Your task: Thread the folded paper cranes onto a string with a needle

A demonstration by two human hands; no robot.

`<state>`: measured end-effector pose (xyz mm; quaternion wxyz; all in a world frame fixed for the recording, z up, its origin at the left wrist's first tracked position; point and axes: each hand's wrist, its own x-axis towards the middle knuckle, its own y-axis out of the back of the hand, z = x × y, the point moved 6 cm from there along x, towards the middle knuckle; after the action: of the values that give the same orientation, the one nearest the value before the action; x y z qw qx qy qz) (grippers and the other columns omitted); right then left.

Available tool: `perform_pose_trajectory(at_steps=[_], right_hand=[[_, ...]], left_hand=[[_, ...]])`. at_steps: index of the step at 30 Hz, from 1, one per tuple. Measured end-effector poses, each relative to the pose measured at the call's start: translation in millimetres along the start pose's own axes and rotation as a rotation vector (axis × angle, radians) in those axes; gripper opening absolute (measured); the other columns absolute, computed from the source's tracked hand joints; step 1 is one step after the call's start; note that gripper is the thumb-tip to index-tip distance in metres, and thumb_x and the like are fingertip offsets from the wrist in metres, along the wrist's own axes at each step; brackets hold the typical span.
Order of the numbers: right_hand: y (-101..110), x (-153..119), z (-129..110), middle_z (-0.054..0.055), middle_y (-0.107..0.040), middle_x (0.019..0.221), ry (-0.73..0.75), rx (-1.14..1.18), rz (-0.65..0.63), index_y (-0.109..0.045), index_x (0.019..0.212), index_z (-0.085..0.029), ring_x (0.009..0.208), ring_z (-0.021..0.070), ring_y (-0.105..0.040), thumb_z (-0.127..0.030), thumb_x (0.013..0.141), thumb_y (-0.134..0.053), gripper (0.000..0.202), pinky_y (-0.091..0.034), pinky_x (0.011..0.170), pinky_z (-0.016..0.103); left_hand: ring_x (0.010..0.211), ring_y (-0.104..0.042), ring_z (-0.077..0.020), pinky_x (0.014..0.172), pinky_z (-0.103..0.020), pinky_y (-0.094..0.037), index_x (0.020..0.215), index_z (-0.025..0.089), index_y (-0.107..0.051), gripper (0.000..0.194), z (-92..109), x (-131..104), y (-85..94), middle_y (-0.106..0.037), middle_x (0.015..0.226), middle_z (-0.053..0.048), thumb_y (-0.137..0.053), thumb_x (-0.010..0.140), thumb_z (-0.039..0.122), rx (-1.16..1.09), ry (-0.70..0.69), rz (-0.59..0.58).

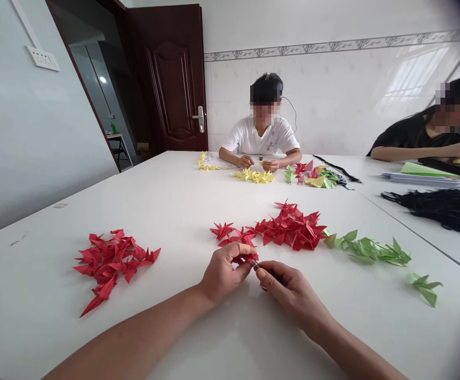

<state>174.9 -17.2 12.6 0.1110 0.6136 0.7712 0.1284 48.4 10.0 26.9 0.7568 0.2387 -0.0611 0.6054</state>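
Note:
My left hand [225, 272] is closed, pinching a red origami crane [250, 258] that its fingers mostly cover. My right hand [289, 287] grips a small shiny metal tool [256, 264], whose tip meets the red paper; its exact kind is too small to make out. Just beyond both hands lies a heap of red origami cranes [293, 227]. Another pile of red cranes [113, 258] sits to the left of my left forearm. Several light green paper cranes [380, 250] trail off to the right, with a single green crane [427, 287] nearer to me.
Across the white table [166, 195], a person in a white shirt [264, 137] handles yellow paper cranes [254, 175]. Mixed coloured cranes [320, 177] lie beside them. At right are black cords [438, 208], a paper stack [420, 175] and a person in black [408, 134].

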Motion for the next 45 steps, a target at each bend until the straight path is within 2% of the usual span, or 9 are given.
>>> perform_pose_trajectory(at_steps=[10, 20, 30, 34, 39, 45], right_hand=[[-2.1, 2.3, 3.1, 0.0, -0.049, 0.066, 0.026, -0.001, -0.008, -0.061, 0.086, -0.016, 0.061, 0.0119, -0.042, -0.048, 0.08, -0.047, 0.036, -0.035, 0.055, 0.023], [-1.2, 3.7, 4.0, 0.002, -0.053, 0.067, 0.052, 0.04, 0.001, -0.062, 0.084, -0.015, 0.061, 0.0121, -0.045, -0.049, 0.078, -0.049, 0.037, -0.036, 0.055, 0.023], [-3.1, 3.0, 2.3, 0.003, -0.058, 0.07, 0.043, 0.058, 0.011, -0.064, 0.091, -0.015, 0.064, 0.0141, -0.048, -0.051, 0.076, -0.051, 0.042, -0.039, 0.057, 0.023], [-4.7, 2.4, 4.4, 0.003, -0.057, 0.069, 0.046, 0.034, -0.001, -0.065, 0.091, -0.016, 0.063, 0.0143, -0.048, -0.052, 0.075, -0.052, 0.042, -0.039, 0.055, 0.023], [-3.7, 2.1, 3.6, 0.002, -0.055, 0.064, 0.045, 0.03, 0.048, -0.065, 0.084, -0.016, 0.059, 0.0134, -0.045, -0.055, 0.073, -0.052, 0.042, -0.036, 0.052, 0.023], [-4.8, 1.3, 1.3, 0.004, -0.058, 0.064, 0.072, 0.04, 0.088, -0.066, 0.08, -0.017, 0.06, 0.0152, -0.048, -0.057, 0.07, -0.051, 0.044, -0.039, 0.052, 0.024]], left_hand=[[0.073, -0.059, -0.013, 0.063, -0.022, -0.048, 0.089, 0.016, -0.062, 0.02, 0.3, -1.5, -1.1, -0.064, 0.083, -0.005, -0.051, 0.072, 0.011, 0.049, 0.078, -0.043], [0.071, -0.058, -0.0137, 0.063, -0.024, -0.046, 0.092, 0.015, -0.062, 0.021, -2.0, 0.7, -3.7, -0.064, 0.083, -0.006, -0.052, 0.078, 0.027, -0.013, 0.138, -0.118], [0.074, -0.057, -0.0141, 0.065, -0.023, -0.044, 0.092, 0.014, -0.063, 0.022, -3.6, 0.2, -2.1, -0.062, 0.084, -0.006, -0.053, 0.078, 0.028, 0.033, 0.133, -0.094], [0.067, -0.052, -0.0112, 0.061, -0.022, -0.042, 0.087, 0.013, -0.063, 0.021, -4.8, -1.0, -3.3, -0.06, 0.077, -0.004, -0.053, 0.078, 0.029, -0.002, 0.129, -0.099], [0.061, -0.046, -0.0092, 0.057, -0.021, -0.038, 0.08, 0.014, -0.061, 0.018, -4.3, -1.0, -4.7, -0.055, 0.069, -0.001, -0.052, 0.078, 0.029, -0.052, 0.117, -0.109], [0.057, -0.046, -0.0091, 0.053, -0.02, -0.036, 0.073, 0.015, -0.058, 0.016, -1.5, -0.2, -5.7, -0.051, 0.063, 0.001, -0.051, 0.078, 0.028, -0.062, 0.112, -0.126]])
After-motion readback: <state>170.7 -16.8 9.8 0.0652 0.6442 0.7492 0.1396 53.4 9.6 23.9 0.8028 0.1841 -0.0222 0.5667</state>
